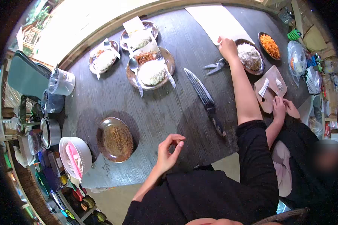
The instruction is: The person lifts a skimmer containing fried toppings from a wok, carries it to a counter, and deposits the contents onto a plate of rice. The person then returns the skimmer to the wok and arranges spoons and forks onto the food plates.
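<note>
My right hand (228, 48) reaches far over the table, fingers bent together at the near edge of a long white sheet (216, 20). What they hold, if anything, is hidden. Beside that wrist are a bowl of white shredded food (249, 57) and scissors (215, 67) with spread blades. My left hand (169, 152) hovers near the front edge, fingers curved, thumb apart, with nothing visible in it. Left of it stands an empty-looking brown oval dish (115, 140). A large knife (204, 97) with a dimpled blade and dark handle lies between my arms.
Plates of rice with shredded topping, spoons and forks (152, 73) stand at the back. A co-worker's hands (281, 107) rest by a wooden board (272, 88) at right. Orange shreds fill a bowl (269, 47). A white basket (76, 157) stands at the left edge.
</note>
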Tool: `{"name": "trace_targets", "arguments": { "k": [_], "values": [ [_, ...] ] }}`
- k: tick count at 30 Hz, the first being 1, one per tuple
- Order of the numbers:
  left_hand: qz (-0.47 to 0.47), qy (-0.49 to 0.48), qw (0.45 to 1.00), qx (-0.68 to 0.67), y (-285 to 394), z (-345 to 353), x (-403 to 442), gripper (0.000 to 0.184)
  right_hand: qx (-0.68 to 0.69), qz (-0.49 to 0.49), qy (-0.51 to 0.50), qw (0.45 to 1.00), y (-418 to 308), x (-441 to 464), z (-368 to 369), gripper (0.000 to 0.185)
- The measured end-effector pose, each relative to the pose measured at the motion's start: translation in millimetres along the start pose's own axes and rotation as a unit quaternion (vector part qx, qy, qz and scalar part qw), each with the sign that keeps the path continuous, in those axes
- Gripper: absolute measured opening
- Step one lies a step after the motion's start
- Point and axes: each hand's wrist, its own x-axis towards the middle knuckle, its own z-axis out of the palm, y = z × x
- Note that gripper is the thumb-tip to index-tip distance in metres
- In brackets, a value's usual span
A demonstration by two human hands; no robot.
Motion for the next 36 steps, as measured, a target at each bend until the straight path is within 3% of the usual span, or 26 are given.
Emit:
{"name": "trace_targets", "arguments": {
  "k": [9, 13, 15, 25, 29, 36],
  "values": [
    [-0.006, 0.018, 1.0, -0.02, 1, -4, 1, 0.011, 0.057, 0.004, 0.035, 0.998, -21, -4, -5, 0.009],
    [-0.005, 0.025, 0.999, -0.021, 3, -3, 1, 0.011, 0.127, 0.024, -0.027, 0.991, -33, 0, -8, 0.02],
    [-0.002, 0.03, 0.999, -0.02, 3, -2, -1, 0.011, 0.099, 0.065, -0.019, 0.993, -32, 16, 3, 0.027],
    [-0.045, 0.059, 0.997, -0.001, 3, 0, -14, 0.011, -0.054, 0.096, -0.019, 0.994, -36, 47, 38, 0.044],
    [-0.043, 0.07, 0.997, -0.002, -1, -1, -14, 0.011, -0.089, 0.085, -0.056, 0.991, -36, 59, 43, 0.043],
    [-0.052, 0.065, 0.996, 0.0, 0, 3, -10, 0.011, -0.036, 0.089, -0.031, 0.995, -27, 60, 36, 0.031]
  ]
}}
